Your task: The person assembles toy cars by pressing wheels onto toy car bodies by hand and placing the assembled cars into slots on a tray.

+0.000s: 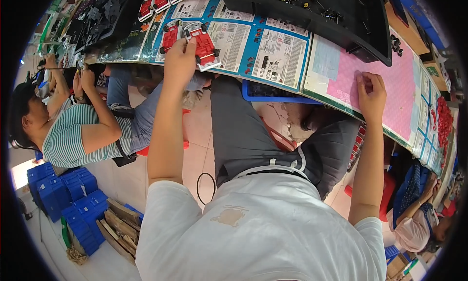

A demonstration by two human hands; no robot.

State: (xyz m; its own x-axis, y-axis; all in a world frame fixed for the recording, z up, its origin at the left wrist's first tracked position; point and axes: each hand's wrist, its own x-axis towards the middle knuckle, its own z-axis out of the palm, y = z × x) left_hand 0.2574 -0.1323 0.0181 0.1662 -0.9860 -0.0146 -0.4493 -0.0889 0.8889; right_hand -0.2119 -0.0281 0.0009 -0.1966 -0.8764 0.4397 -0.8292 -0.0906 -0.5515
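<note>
My left hand [179, 62] is closed, with its fingertips on a red-and-white toy car [204, 42] at the table's front edge. Black wheels show at the sides of this car. Just left of it lies a second toy car [170, 36], red with dark wheels, partly behind my fingers. Over the pink sheet [397, 96] on the right, my right hand [373, 96] has its fingers curled in toward the thumb. Whatever it may pinch is too small or hidden to make out.
A black tray [336, 35] with small wheel-and-axle parts stands at the back. More red-and-white cars [163, 1] line the far left. Printed sheets [278, 57] cover the tabletop. Red parts [444, 120] lie far right. A co-worker [80, 127] sits at left; a blue bin [273, 93] is under the table.
</note>
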